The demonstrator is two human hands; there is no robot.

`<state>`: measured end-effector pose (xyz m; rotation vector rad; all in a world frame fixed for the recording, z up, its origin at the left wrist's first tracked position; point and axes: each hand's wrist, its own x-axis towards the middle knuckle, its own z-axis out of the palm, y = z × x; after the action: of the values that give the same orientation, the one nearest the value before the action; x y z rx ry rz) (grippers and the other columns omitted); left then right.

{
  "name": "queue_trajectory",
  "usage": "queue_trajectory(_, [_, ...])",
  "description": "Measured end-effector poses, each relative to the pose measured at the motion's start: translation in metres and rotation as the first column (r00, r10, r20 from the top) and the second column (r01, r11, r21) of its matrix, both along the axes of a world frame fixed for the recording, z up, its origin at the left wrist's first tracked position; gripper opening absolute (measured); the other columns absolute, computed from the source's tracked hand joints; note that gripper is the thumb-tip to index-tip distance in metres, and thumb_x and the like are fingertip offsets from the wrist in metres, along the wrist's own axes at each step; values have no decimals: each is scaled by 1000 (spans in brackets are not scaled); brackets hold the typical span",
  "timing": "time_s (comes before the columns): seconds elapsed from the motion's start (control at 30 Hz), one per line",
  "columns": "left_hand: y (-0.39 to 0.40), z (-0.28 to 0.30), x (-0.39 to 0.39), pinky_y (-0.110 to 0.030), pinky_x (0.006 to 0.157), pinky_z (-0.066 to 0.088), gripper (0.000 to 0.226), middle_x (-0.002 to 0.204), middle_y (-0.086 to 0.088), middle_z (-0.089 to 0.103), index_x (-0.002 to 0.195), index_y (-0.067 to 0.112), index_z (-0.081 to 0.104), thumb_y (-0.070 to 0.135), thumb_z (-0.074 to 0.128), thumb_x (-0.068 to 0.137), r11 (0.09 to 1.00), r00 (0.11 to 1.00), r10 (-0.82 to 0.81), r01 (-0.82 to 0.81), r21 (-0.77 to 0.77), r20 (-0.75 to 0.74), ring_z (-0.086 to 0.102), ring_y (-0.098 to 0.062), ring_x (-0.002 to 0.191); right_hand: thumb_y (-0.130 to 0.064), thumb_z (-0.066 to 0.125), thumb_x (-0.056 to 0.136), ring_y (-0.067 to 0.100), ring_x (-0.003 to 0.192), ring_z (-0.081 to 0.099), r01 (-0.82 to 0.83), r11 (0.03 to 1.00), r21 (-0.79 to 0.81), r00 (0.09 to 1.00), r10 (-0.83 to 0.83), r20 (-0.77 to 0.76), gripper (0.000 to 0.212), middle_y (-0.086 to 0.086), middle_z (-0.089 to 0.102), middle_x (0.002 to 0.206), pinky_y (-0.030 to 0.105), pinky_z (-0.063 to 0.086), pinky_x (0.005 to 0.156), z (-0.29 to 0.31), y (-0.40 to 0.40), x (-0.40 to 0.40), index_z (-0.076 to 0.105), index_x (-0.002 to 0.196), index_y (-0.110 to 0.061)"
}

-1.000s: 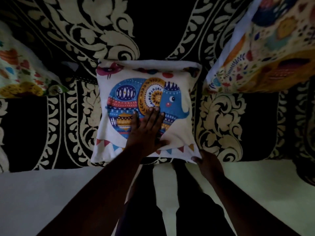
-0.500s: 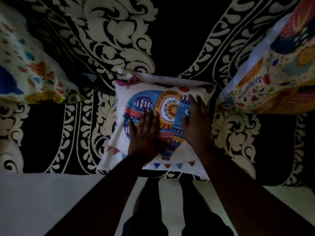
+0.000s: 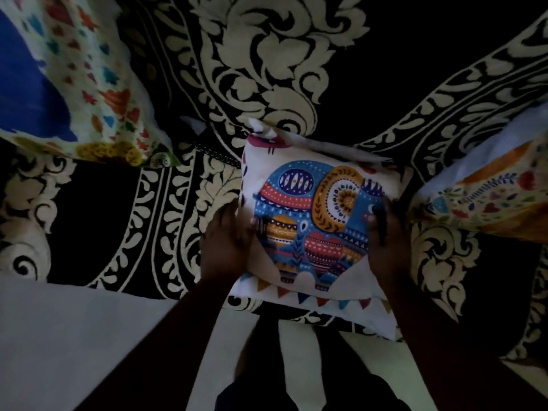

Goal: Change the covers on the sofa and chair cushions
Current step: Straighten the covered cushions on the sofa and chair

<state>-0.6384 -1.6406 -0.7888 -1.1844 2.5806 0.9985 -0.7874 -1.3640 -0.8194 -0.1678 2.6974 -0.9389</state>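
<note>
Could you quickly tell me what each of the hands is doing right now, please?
Left hand: grips the left edge of the elephant cushion.
Right hand: grips the cushion's right edge.

The white cushion (image 3: 320,221) bears a blue, orange and red elephant; the sofa cover (image 3: 267,69) is black with cream scrollwork.

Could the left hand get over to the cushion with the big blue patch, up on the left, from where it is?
Probably yes. The left hand grips the elephant cushion, but only bare patterned sofa throw lies between it and the blue-patch cushion; it would have to let go first.
</note>
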Motion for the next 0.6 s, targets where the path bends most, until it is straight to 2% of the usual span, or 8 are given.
queue_trajectory(0.07, [-7, -5, -27, -48, 93, 51, 77, 132, -10, 60, 142, 18, 48, 74, 29, 92, 997, 999, -18, 20, 69, -41, 57, -32, 119, -46, 46, 104, 25, 134, 46, 77, 996, 44, 997, -78, 24, 56, 17, 47, 148, 27, 36, 108, 6, 5, -6, 46, 148, -12])
queue_trajectory(0.13, [-19, -12, -57, -47, 97, 52, 79, 129, -7, 64, 139, 23, 51, 82, 36, 87, 957, 996, 90, -86, 276, -3, 61, -27, 118, -45, 54, 101, 25, 120, 50, 182, 983, 31, 971, -185, 153, 53, 18, 56, 136, 19, 35, 100, 8, 4, -22, 52, 141, -12])
queue_trajectory(0.2, [-29, -19, -79, -45, 100, 52, 77, 125, 1, 68, 134, 31, 55, 84, 53, 78, 859, 978, 201, -205, 468, 60, 65, -20, 114, -73, 55, 86, 30, 105, 58, 369, 929, -27, 858, -329, 395, 66, 14, 62, 119, 31, 46, 90, 1, -1, -39, 56, 128, -22])
queue_trajectory(0.3, [-39, -25, -93, -43, 93, 56, 70, 115, -2, 72, 125, 21, 64, 66, 74, 72, 812, 961, 241, -276, 514, 135, 69, -22, 104, -69, 54, 86, 34, 112, 61, 379, 923, 73, 716, -342, 608, 75, 16, 63, 123, 46, 50, 99, -8, -3, -62, 57, 128, -7])
queue_trajectory(0.37, [-43, -26, -104, -35, 75, 60, 50, 93, -7, 76, 110, 7, 69, 43, 79, 77, 711, 936, 319, -339, 616, 146, 73, -24, 88, -57, 61, 80, 31, 94, 64, 476, 879, 22, 669, -379, 639, 63, 13, 66, 105, 43, 53, 89, -10, -3, -79, 63, 115, -5])
queue_trajectory(0.43, [-49, -22, -123, -20, 50, 50, 19, 63, -5, 70, 89, 0, 63, 17, 71, 87, 657, 923, 340, -371, 657, 182, 68, -15, 56, -42, 63, 91, 23, 81, 61, 582, 801, -141, 685, -390, 615, 38, 11, 65, 95, 36, 50, 75, -7, -8, -99, 65, 107, -8])
queue_trajectory(0.5, [-57, -17, -144, -24, 55, 52, 34, 77, -11, 74, 97, 6, 66, 31, 77, 76, 546, 896, 393, -407, 732, 206, 69, -19, 61, -43, 56, 100, 20, 89, 64, 619, 741, -259, 696, -365, 619, 30, 7, 69, 103, 36, 53, 78, -7, -19, -118, 67, 109, -17])
queue_trajectory(0.6, [-63, -21, -168, -34, 67, 56, 75, 104, -7, 74, 114, 18, 69, 63, 83, 56, 593, 895, 377, -431, 680, 238, 70, -28, 88, -76, 59, 82, 31, 113, 62, 643, 747, -170, 634, -394, 666, 83, 12, 61, 135, 51, 52, 99, -13, -29, -139, 54, 139, -16])
